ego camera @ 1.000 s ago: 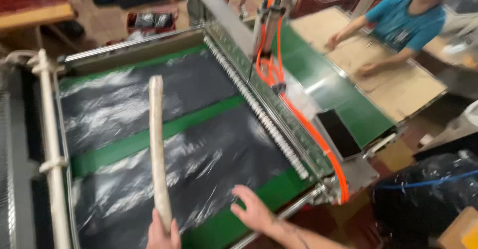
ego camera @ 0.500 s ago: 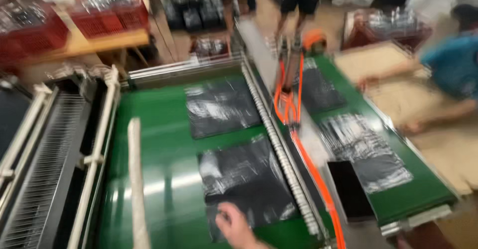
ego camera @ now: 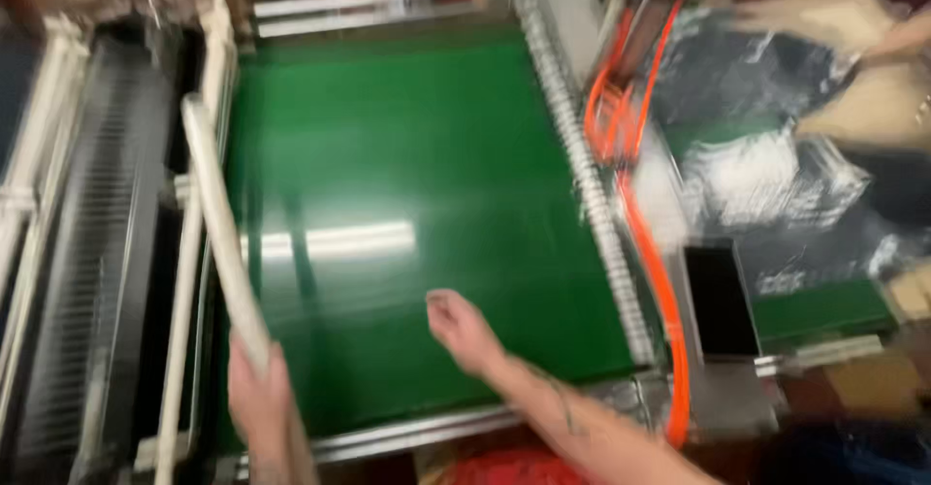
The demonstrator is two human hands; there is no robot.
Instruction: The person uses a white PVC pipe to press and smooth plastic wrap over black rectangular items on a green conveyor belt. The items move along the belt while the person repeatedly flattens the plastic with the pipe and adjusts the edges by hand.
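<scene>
Left hand (ego camera: 257,393): grip clamped on the lower end of a long white rod (ego camera: 221,228).
Right hand (ego camera: 464,328): fingers loosely curled, nothing held, above the green belt (ego camera: 407,155).
Rod: slanted away from the left grip, along the belt's left edge.

Bare forearms, right one (ego camera: 572,417) tattooed, red clothing below.

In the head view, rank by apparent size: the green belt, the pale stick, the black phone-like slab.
1. Green belt, by far the largest.
2. Pale stick in the left hand, long but thin.
3. Black slab, smallest.
</scene>
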